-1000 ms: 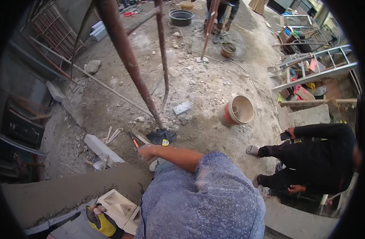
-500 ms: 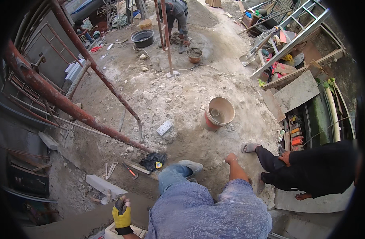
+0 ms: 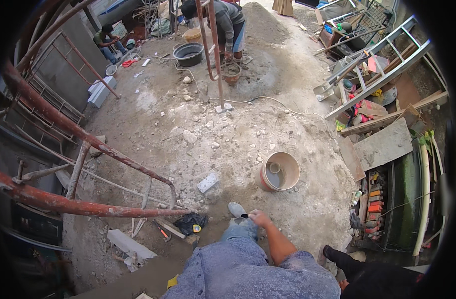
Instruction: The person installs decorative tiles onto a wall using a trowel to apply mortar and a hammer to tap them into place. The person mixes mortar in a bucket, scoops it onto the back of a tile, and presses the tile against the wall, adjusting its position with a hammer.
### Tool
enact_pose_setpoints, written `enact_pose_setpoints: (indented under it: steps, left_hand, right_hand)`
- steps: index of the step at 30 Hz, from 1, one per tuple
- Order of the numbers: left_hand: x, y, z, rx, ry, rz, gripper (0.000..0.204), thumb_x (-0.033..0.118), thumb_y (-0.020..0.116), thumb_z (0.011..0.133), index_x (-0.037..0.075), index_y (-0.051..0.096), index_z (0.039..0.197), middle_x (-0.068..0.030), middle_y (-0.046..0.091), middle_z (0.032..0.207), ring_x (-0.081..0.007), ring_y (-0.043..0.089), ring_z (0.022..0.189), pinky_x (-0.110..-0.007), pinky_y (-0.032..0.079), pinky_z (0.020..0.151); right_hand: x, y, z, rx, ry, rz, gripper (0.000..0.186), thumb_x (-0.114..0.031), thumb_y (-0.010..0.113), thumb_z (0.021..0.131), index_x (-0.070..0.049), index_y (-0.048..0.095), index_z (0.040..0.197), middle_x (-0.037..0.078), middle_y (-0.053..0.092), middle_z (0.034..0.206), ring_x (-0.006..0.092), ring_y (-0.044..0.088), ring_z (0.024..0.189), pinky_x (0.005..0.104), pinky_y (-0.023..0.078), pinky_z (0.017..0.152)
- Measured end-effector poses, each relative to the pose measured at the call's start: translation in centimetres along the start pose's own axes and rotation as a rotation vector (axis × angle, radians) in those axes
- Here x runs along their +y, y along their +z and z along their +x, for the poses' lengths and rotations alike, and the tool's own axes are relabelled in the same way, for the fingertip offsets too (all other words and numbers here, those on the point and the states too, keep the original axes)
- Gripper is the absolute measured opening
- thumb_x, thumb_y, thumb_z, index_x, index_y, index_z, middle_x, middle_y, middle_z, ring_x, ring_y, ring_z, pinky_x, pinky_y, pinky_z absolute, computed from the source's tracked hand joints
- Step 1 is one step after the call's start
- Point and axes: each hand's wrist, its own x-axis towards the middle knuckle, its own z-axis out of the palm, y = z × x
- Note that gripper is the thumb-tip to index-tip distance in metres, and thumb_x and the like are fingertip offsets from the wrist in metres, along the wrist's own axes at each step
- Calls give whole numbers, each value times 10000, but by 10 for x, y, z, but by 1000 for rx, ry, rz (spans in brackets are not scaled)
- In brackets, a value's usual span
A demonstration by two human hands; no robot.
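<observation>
My right hand is bare and looks closed, held low beside the shin of my jeans, just behind my grey shoe. What its fingers hold, if anything, I cannot make out. Of my left hand only a yellow patch of glove shows at the lower edge; its fingers are hidden behind my blue shirt. Ahead of my right hand stands a whitish bucket with a small round container inside. A pale block lies on the dirt to its left.
Rusty red scaffold pipes cross the left side. A hammer, black plastic bag and tape measure lie near me. Farther off, a co-worker bends over a mortar-filled bucket. A ladder leans at right.
My right hand has moved left to my shin. My gloved left hand has dropped mostly out of sight. The person in black at right now shows only low at the edge. The view has shifted.
</observation>
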Motion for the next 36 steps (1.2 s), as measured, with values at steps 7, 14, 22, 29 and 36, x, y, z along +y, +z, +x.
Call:
enact_pose_setpoints:
  steps: [7, 14, 22, 29, 36]
  left_hand:
    - [146, -77, 54, 256, -116, -655, 486, 344, 786, 792, -39, 680, 1071, -130, 708, 836, -196, 675, 718, -329, 519, 623]
    - [266, -166, 43, 572, 307, -614, 434, 305, 736, 840, 17, 675, 1159, -155, 723, 995, -250, 690, 944, -372, 514, 829]
    - [187, -131, 32, 83, 222, -1620, 461, 400, 650, 919, 166, 587, 1311, -2, 662, 1085, -201, 606, 778, -312, 479, 705]
    - [147, -338, -29, 1051, 571, -2183, 914, 739, 353, 925, 107, 206, 1568, -97, 216, 1627, -262, 229, 1485, -474, 154, 1187]
    - [178, -363, -23, 600, 1018, -1758, 659, 532, 398, 991, 276, 223, 1573, -11, 273, 1618, -194, 343, 1408, -447, 270, 1087]
  right_hand:
    - [127, -250, 73, 122, 338, -1002, 349, -260, 578, 819, -48, 739, 1045, 202, 709, 1063, 340, 665, 1050, 447, 523, 915]
    - [24, -234, 200, 498, -2, -153, 316, -274, 637, 854, 19, 701, 952, 154, 694, 746, 242, 665, 602, 384, 541, 602]
    - [-87, -103, 202, -56, -269, -162, 403, -281, 631, 910, 17, 660, 1179, 134, 708, 861, 200, 662, 691, 337, 526, 630]
    - [-15, -164, 152, -209, 255, -262, 348, -336, 593, 945, -17, 668, 1063, 98, 680, 809, 196, 639, 623, 348, 505, 505]
    - [22, -260, 150, 130, 383, 78, 341, -338, 535, 973, -23, 591, 1090, 103, 635, 779, 207, 601, 547, 343, 494, 469]
